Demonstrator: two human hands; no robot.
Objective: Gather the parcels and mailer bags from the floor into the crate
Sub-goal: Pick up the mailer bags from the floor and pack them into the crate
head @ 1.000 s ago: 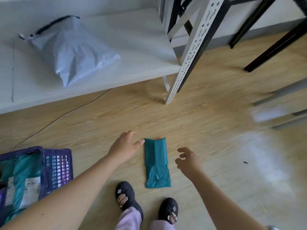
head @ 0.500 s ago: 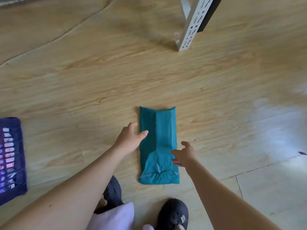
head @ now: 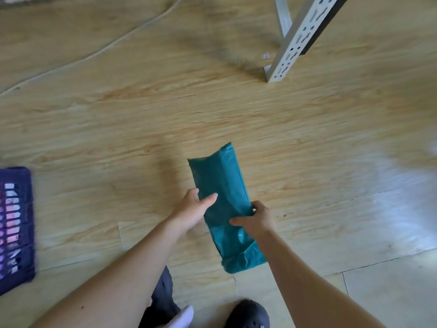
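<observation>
The green mailer bag (head: pixel 220 183) is held between both hands, about midway along its length. The left hand (head: pixel 192 210) grips its left edge, thumb laid flat on top and fingers hidden beneath. The right hand (head: pixel 259 220) grips the right edge, thumb across the top and fingers curled round the side. Each grip is closed on the bag. The far end of the bag reaches out past the hands, and the near end hangs back toward the person's dark shoe (head: pixel 248 313). The bag is well apart from the purple crate (head: pixel 14 228), which sits at the left edge of the view.

Below is a pale wood-grain floor (head: pixel 118 114), with a soft shadow just left of the bag. A thin cable (head: pixel 94 53) runs across the floor far off, and a white slotted metal post (head: pixel 295 43) stands at the upper right.

The bag is long, narrow and glossy. A raised fold runs down its far half, and its near end is crumpled.
</observation>
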